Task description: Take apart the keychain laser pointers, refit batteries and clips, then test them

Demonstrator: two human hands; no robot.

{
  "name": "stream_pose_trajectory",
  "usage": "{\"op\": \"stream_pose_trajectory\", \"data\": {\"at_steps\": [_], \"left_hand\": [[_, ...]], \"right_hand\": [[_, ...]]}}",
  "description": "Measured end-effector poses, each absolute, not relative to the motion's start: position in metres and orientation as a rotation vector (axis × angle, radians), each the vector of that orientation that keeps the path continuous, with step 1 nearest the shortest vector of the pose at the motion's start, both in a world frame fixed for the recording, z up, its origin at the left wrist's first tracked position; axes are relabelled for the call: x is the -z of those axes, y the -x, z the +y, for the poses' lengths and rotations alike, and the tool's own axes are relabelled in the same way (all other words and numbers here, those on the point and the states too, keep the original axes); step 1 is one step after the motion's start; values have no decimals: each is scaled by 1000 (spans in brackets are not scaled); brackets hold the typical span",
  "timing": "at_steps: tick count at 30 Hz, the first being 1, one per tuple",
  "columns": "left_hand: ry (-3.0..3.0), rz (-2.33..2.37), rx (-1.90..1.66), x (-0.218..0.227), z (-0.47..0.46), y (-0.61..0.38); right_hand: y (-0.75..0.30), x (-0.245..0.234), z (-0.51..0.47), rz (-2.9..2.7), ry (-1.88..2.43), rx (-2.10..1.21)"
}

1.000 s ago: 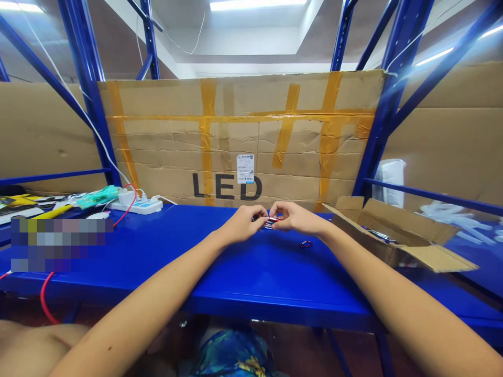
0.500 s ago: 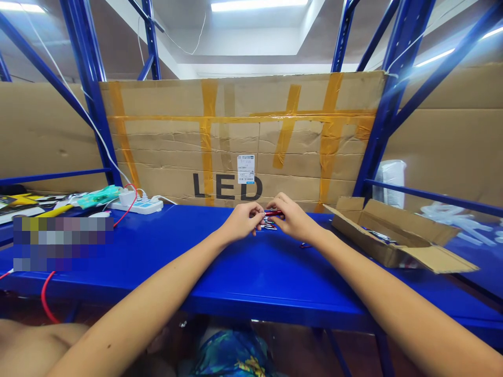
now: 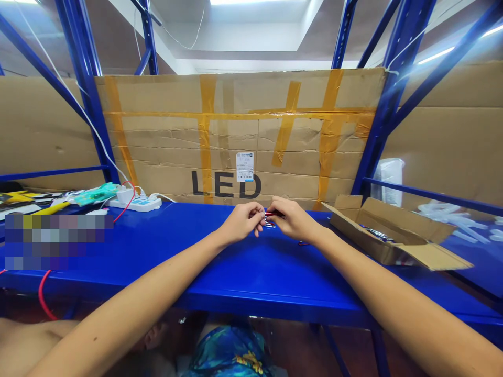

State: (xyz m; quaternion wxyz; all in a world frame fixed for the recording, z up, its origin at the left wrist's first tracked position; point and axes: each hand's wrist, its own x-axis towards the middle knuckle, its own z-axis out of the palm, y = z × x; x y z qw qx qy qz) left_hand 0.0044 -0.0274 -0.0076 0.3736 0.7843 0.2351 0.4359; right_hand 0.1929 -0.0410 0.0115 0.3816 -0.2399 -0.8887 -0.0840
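Observation:
My left hand (image 3: pixel 244 222) is closed in a pinch above the blue table (image 3: pixel 243 272), with its fingertips at one end of a slim red shiny piece (image 3: pixel 272 213). The other end of this piece lies in the closed fingers of my right hand (image 3: pixel 291 219). Its exact kind is too small to tell, and the fingers hide much of it. Just under the hands, small silver pieces (image 3: pixel 269 225) show on the tabletop. Another small red piece (image 3: pixel 302 243) rests beside my right wrist, partly covered by it.
An open cardboard box (image 3: pixel 356 241) with slender metallic pieces (image 3: pixel 378 233) stands at right. White plastic strips (image 3: pixel 448 217) lie beyond it. On the left are a white power strip (image 3: pixel 145 203), a red cable (image 3: pixel 44 296) and a teal packet (image 3: pixel 95 194). A large taped carton (image 3: pixel 173 152) closes the back.
The view has shifted slightly. Both hands keep nearly the same place and hold, with my right fingers a little more curled over the red piece.

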Motion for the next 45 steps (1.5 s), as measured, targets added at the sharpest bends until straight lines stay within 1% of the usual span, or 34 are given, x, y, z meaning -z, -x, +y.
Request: {"op": "stream_pose_trajectory", "data": {"at_steps": [4, 10, 13, 25, 30, 36, 40, 42, 45], "left_hand": [[-2093, 637, -1129, 8, -29, -4], [-2326, 690, -1110, 6, -33, -2], [-2487, 701, -1123, 6, -33, 0], [-2812, 735, -1086, 5, -35, 1], [-2675, 749, -1115, 4, -32, -1], [-2198, 714, -1235, 3, -28, -8], [-1980, 656, -1229, 2, -26, -11], [-1985, 678, -1253, 0, -24, -10], [-2027, 777, -1373, -3, -22, -6]], "right_hand": [[-192, -12, -41, -2226, 686, 60], [-192, -11, -39, -2148, 833, -423], [-192, -14, -39, -2118, 858, -610], [-196, -16, -37, -2038, 982, -955], [-199, -19, -33, -2067, 993, -903], [-194, -15, -29, -2051, 864, -892], [-188, -9, -28, -2014, 785, -922], [-193, -13, -29, -2045, 878, -776], [-213, -30, -32, -2074, 1321, -304]]}}
